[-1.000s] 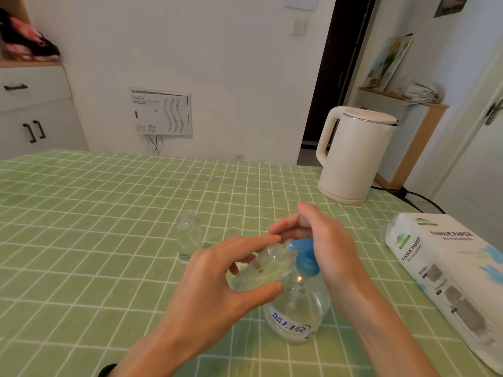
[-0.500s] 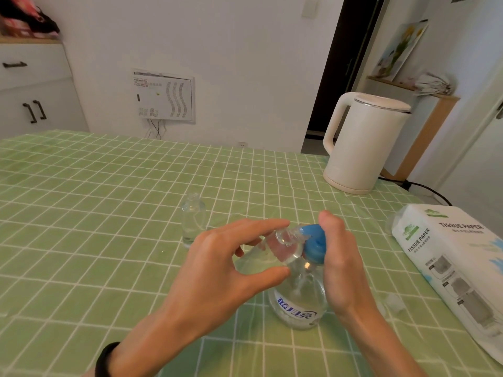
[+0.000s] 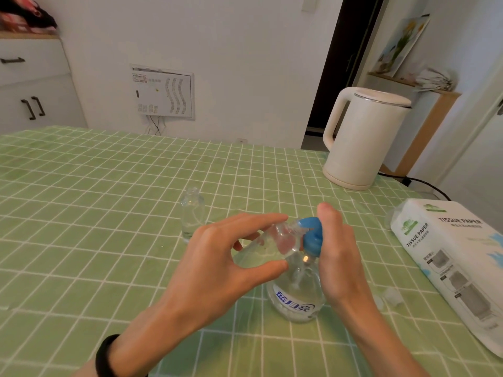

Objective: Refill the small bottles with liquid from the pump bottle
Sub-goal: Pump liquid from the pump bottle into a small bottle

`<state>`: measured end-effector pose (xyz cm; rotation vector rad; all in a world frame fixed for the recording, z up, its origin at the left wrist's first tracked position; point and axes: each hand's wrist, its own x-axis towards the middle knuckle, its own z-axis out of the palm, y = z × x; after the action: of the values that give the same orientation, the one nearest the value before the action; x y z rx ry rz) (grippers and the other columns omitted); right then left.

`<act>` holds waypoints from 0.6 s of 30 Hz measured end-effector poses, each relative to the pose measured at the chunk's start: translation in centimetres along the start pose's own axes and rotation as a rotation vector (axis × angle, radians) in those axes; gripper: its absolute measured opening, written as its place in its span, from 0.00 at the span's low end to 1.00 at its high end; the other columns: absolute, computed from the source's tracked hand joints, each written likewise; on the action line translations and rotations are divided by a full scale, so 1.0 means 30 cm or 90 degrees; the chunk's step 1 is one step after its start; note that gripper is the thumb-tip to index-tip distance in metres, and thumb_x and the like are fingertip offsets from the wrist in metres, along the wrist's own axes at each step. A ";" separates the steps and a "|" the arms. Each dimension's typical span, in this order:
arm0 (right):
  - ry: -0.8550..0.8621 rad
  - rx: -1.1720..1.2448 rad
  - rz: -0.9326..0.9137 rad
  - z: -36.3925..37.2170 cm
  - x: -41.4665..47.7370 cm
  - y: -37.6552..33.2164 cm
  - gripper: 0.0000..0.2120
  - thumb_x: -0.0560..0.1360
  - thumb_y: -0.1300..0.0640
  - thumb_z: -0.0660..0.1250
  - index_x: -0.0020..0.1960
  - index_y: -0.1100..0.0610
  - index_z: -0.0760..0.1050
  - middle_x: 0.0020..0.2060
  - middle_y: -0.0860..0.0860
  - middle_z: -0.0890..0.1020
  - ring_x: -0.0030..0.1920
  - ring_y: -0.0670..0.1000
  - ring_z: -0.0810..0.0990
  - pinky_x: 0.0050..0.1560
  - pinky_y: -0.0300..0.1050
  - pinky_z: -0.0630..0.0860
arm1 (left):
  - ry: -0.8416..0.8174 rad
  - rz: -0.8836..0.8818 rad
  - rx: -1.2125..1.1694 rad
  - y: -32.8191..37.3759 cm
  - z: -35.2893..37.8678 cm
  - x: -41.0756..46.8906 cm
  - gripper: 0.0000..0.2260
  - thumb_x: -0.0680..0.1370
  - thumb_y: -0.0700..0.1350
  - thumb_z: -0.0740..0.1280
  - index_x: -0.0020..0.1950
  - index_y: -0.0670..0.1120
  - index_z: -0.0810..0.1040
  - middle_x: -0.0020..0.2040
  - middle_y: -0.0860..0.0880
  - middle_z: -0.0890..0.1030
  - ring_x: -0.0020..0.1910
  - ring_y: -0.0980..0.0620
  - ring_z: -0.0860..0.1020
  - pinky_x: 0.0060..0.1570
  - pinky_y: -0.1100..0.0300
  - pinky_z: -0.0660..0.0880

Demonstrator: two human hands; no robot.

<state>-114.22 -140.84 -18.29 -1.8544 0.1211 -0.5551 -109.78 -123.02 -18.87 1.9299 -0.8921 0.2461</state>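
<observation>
The pump bottle (image 3: 296, 297) stands on the green checked table (image 3: 109, 213) as before. The right hand (image 3: 340, 262), earlier arched over the blue pump head (image 3: 313, 238), now presses it with straighter fingers. The left hand (image 3: 217, 268) still pinches the tilted small bottle (image 3: 275, 246) at the spout. The second small bottle (image 3: 192, 213) stands unmoved behind.

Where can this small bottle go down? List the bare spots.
Bare: the table left of the standing small bottle, and the strip between it and the kettle. Crowded: between pump bottle and tissue pack, where caps lie.
</observation>
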 end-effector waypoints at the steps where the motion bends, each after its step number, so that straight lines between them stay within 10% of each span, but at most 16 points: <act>1: -0.008 0.003 0.002 0.001 -0.001 -0.001 0.33 0.81 0.38 0.50 0.29 0.63 0.58 0.23 0.48 0.60 0.26 0.50 0.56 0.29 0.48 0.60 | 0.002 0.000 -0.001 -0.001 -0.001 0.001 0.26 0.70 0.53 0.81 0.67 0.62 0.82 0.55 0.66 0.85 0.53 0.61 0.83 0.48 0.71 0.74; 11: 0.028 -0.032 -0.002 0.002 0.006 -0.012 0.19 0.76 0.51 0.52 0.28 0.48 0.52 0.22 0.45 0.58 0.27 0.47 0.54 0.29 0.43 0.56 | 0.000 -0.006 0.000 -0.006 0.002 -0.003 0.26 0.70 0.50 0.82 0.67 0.62 0.81 0.56 0.67 0.85 0.54 0.62 0.83 0.48 0.72 0.74; 18: 0.025 -0.016 0.002 0.006 -0.002 -0.010 0.27 0.81 0.40 0.50 0.29 0.56 0.54 0.23 0.49 0.61 0.26 0.49 0.57 0.28 0.44 0.61 | 0.002 -0.022 -0.018 -0.005 0.005 -0.003 0.26 0.71 0.51 0.82 0.67 0.63 0.81 0.57 0.66 0.85 0.54 0.60 0.84 0.49 0.69 0.76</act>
<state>-114.26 -140.56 -18.07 -1.8683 0.1577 -0.5912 -109.78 -123.05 -19.09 1.9172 -0.8559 0.2149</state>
